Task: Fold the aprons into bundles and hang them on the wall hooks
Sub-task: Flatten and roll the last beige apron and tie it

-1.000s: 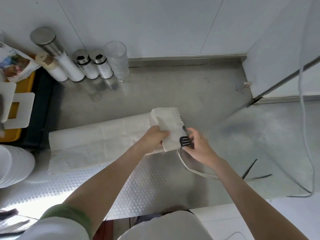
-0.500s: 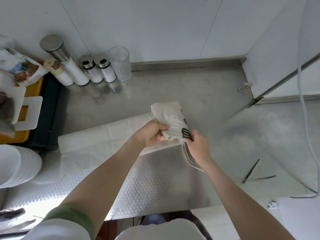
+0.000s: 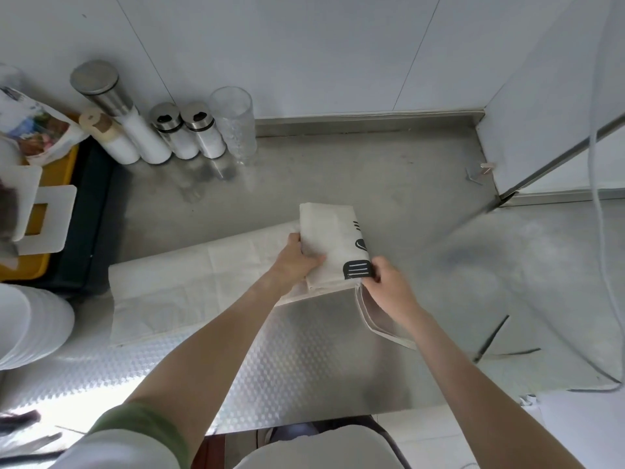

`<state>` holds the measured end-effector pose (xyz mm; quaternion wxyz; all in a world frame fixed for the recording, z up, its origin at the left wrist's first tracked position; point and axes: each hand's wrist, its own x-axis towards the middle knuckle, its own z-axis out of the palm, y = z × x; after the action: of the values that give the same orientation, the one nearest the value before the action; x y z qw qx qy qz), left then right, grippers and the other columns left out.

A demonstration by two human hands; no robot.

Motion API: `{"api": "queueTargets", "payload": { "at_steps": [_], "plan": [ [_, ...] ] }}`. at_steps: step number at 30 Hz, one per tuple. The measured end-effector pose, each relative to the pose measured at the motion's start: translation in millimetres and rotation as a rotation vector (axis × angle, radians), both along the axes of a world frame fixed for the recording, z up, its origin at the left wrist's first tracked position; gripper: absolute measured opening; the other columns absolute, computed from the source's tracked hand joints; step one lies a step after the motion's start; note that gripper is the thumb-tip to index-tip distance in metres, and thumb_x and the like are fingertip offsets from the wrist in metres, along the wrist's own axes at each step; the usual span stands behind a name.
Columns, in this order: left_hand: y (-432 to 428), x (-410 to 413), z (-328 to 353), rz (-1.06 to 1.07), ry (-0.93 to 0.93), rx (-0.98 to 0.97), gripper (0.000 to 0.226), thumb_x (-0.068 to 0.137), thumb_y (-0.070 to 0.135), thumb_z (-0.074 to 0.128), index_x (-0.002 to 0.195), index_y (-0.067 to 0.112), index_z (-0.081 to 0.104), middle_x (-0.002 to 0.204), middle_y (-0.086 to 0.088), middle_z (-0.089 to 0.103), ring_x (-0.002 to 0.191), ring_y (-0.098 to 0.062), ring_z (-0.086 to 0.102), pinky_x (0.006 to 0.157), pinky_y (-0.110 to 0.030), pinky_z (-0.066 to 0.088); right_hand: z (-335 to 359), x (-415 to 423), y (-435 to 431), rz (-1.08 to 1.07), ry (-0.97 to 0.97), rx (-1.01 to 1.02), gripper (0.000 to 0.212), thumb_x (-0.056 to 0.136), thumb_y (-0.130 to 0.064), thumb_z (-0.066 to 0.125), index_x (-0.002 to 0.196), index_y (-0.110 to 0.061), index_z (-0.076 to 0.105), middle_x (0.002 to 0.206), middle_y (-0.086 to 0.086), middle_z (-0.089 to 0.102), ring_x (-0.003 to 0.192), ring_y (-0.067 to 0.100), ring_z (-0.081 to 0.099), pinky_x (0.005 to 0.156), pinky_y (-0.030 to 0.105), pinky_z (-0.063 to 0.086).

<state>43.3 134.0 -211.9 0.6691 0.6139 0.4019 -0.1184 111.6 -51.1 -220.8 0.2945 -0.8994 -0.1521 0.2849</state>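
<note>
The cream apron (image 3: 209, 286) lies stretched on the steel surface (image 3: 304, 360), and its right end is folded over into a thicker packet. The left hand (image 3: 296, 262) grips the left edge of this packet with curled fingers. The right hand (image 3: 389, 289) pinches the near corner beside the black print. A strap (image 3: 370, 319) hangs in a loop under the right hand.
</note>
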Motion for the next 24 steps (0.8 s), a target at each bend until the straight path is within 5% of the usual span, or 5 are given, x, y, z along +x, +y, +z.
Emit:
{"api": "queueTargets", "payload": {
  "at_steps": [8,10,13,19,24],
  "plan": [
    [-15.3,3.0,0.7,-0.242,0.028,0.336,0.094,0.090,0.005,0.056,0.147,0.024,-0.017,0.078,-0.010,0.053,0.066,-0.021,0.056,0.057,-0.020,0.049,-2.9,-0.9,-6.6,-0.015,-0.073,-0.007,0.025,0.088,0.001,0.052,0.112,-0.002,0.052,0.070,-0.007,0.049,0.079,0.026,0.051,0.065,0.028,0.028],
    [-18.9,1.8,4.1,-0.432,0.133,0.632,0.102,0.090,0.014,0.058,0.147,0.030,-0.026,0.115,-0.013,0.047,0.098,-0.027,0.054,0.087,-0.031,0.048,-5.8,-2.9,-3.2,-0.032,-0.090,-0.045,0.027,0.087,0.000,0.051,0.113,-0.004,0.051,0.079,0.000,0.054,0.088,0.030,0.055,0.066,0.031,0.030],
    [-16.4,-4.2,0.8,-0.765,0.151,1.182,0.088,0.091,0.041,0.050,0.151,0.033,-0.014,0.156,-0.014,-0.009,0.144,-0.034,0.004,0.118,-0.047,0.007,-5.5,-7.0,0.4,-0.026,-0.164,-0.125,0.036,0.083,-0.001,0.048,0.118,-0.007,0.050,0.102,0.010,0.059,0.104,0.034,0.050,0.077,0.033,0.032],
    [-14.2,-17.6,-28.7,-0.991,0.150,1.150,0.071,0.096,0.062,0.013,0.147,0.030,-0.026,0.152,-0.008,-0.037,0.142,-0.024,-0.032,0.115,-0.047,-0.018,0.2,-7.4,18.9,0.334,-0.436,-0.048,0.066,0.082,-0.028,0.021,0.145,-0.018,0.038,0.150,0.002,0.035,0.137,0.022,0.029,0.111,0.035,0.021],
    [-12.7,-18.5,-31.2,-1.003,0.170,1.069,0.088,0.084,0.080,0.015,0.146,0.033,-0.027,0.150,-0.002,-0.041,0.140,-0.024,-0.035,0.116,-0.049,-0.014,-26.1,-8.5,25.2,0.572,-0.362,-0.340,0.073,0.078,-0.051,-0.018,0.147,-0.029,-0.018,0.159,-0.009,-0.019,0.142,0.006,-0.025,0.114,0.036,-0.017]
  ]
}}
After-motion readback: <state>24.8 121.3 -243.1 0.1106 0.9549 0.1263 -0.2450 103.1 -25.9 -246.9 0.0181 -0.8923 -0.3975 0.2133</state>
